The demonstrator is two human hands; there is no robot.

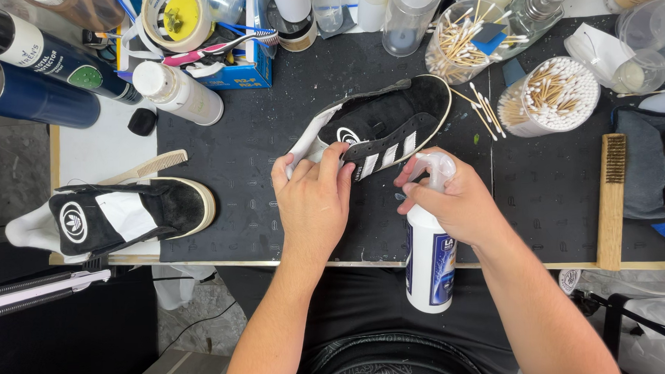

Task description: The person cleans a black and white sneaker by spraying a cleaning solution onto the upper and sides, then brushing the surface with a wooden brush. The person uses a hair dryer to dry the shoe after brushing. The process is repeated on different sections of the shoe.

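View from my head camera, looking down at my own body. Both forearms are bare from elbow to wrist: no sleeves, no watch, no bracelets, no gloves. The left hand [314,199] and right hand [458,205] carry no rings that I can make out, and the fingernails are short and unpainted. Fine hair shows along both forearms. Below the table edge, my torso is covered by a black shirt [366,300] of plain, smooth cloth. Lower down, the dark garment [386,362] bears a faint grey printed pattern, its design too dim to read.
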